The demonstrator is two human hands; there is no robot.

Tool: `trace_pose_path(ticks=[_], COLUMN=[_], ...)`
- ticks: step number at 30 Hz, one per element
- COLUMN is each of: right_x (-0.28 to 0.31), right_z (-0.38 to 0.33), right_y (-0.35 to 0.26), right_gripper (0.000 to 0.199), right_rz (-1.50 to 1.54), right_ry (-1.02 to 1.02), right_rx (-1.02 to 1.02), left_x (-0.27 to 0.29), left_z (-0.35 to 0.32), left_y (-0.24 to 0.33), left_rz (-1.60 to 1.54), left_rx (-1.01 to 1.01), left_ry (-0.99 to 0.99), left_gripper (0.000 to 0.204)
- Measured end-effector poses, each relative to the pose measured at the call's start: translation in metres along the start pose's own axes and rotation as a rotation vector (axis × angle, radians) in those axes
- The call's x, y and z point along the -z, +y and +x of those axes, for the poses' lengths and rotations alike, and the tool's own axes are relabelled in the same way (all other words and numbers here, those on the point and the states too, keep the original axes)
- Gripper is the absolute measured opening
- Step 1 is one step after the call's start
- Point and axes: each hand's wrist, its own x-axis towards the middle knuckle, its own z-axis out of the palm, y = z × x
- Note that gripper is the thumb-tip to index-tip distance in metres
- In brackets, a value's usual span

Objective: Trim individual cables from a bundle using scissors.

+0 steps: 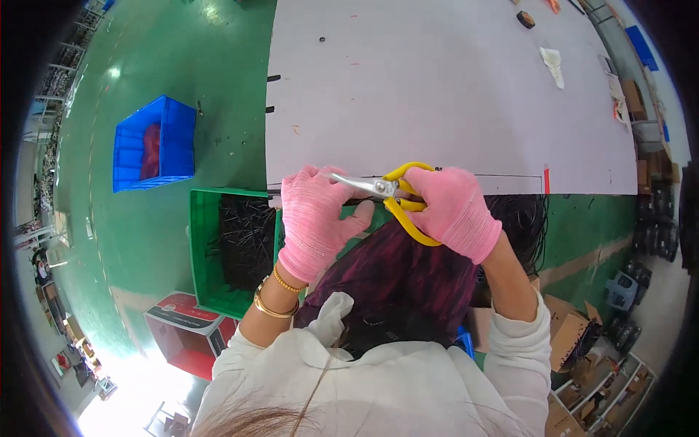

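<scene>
In my right hand (455,211), gloved in pink, is a pair of scissors (380,188) with yellow handles and short silver blades. The blades point left and reach across to the fingers of my left hand (313,215). That hand, also in a pink glove, is curled at the near edge of the table, with thin black strands (355,202) showing between thumb and fingers. Long black strands (526,222) hang in a bundle over the table edge to the right of my right hand. A green crate (198,247) of short black pieces stands to the left, below the table.
The pale tabletop (437,95) stretches ahead, with a roll of dark tape (525,20) and a crumpled white scrap (553,67) at far right. A blue crate (175,138) stands on the green floor at left. A red and grey box (193,331) and a cardboard box (571,331) flank me.
</scene>
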Motion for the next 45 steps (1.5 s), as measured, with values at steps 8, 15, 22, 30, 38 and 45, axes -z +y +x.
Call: trace_pose_path(ticks=[8, 15, 22, 30, 38, 45], right_x=[-0.049, -0.109, -0.114, -0.098, -0.105, -0.098], right_z=[-0.102, -0.117, -0.11, -0.108, -0.107, -0.112], right_y=[-0.038, -0.054, -0.059, -0.067, -0.071, -0.075], right_gripper=[0.019, 0.032, 0.035, 0.035, 0.023, 0.027], right_rz=[0.989, 0.983, 0.973, 0.932, 0.803, 0.918], right_ry=[0.201, -0.009, 0.008, 0.064, 0.143, 0.099], right_rx=[-0.469, -0.675, -0.634, -0.532, -0.519, -0.549], left_x=[0.008, 0.018, 0.024, 0.023, 0.03, 0.031], left_z=[-0.001, -0.001, -0.005, -0.005, -0.007, 0.003], left_y=[0.003, 0.02, 0.027, 0.026, 0.03, 0.023], left_rz=[-0.071, -0.179, -0.249, -0.296, -0.546, -1.018], left_rx=[0.028, 0.006, 0.021, -0.009, 0.281, 0.226], left_ry=[-0.09, -0.113, -0.155, -0.145, -0.3, -0.566], left_gripper=[0.011, 0.01, 0.009, 0.008, 0.018, 0.037])
